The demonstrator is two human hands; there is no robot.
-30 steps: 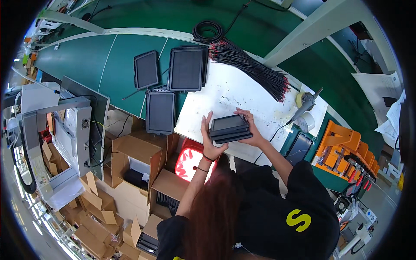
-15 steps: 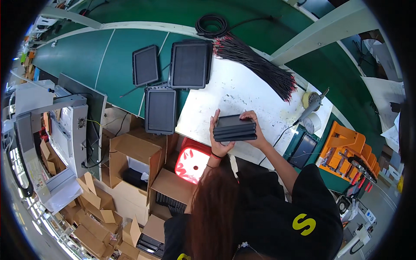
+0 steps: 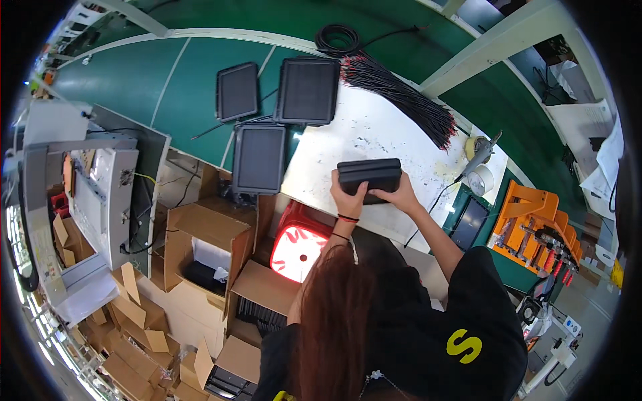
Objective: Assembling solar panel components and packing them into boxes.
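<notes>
Both of my hands hold a stack of flat black rectangular panels (image 3: 370,175) over the white work surface (image 3: 334,150). My left hand (image 3: 348,199) grips its left near side, thumb against the near face. From the right, my right hand (image 3: 403,196) closes around the other end, its thumb also on the near face. The stack's edges hide some of the fingers. Beyond it and to the left lie larger black framed panels (image 3: 307,91), one of them (image 3: 259,158) nearest the table's front edge and another (image 3: 237,92) farther left.
A bundle of black cables with red ends (image 3: 404,100) and a coiled black cable (image 3: 338,41) lie at the back. Right are a soldering iron (image 3: 479,160), a white roll (image 3: 480,181) and an orange rack (image 3: 528,210). Lower left stand a red-and-white stool (image 3: 294,257) and cardboard boxes (image 3: 207,227).
The stack has shifted slightly up and right and tilted, now showing a broad black face. Both thumbs have come onto its near side. The view has moved a little.
</notes>
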